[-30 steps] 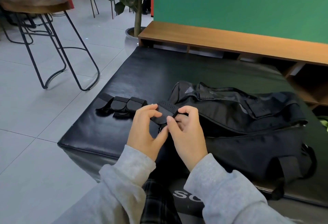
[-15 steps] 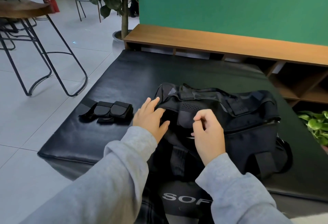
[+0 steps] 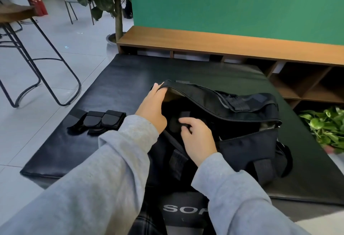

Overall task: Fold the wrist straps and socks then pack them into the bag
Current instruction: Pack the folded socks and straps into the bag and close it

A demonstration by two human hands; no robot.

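Note:
A black duffel bag lies on a black mat. My left hand grips the bag's zipped upper flap and holds it lifted, so the mouth gapes. My right hand is at the opening, pinching a folded black wrist strap just inside the dark interior. Left of the bag, a pile of folded black items rests on the mat; I cannot tell straps from socks in it.
A low wooden bench with cubbies runs behind the mat under a green wall. A metal-legged stool stands on the tiled floor at left. A potted tree is behind, and a leafy plant sits at right.
My hands carried the folded strap from in front of me over to the bag. The left hand took the flap and lifted it; the right hand lowered the strap into the opening.

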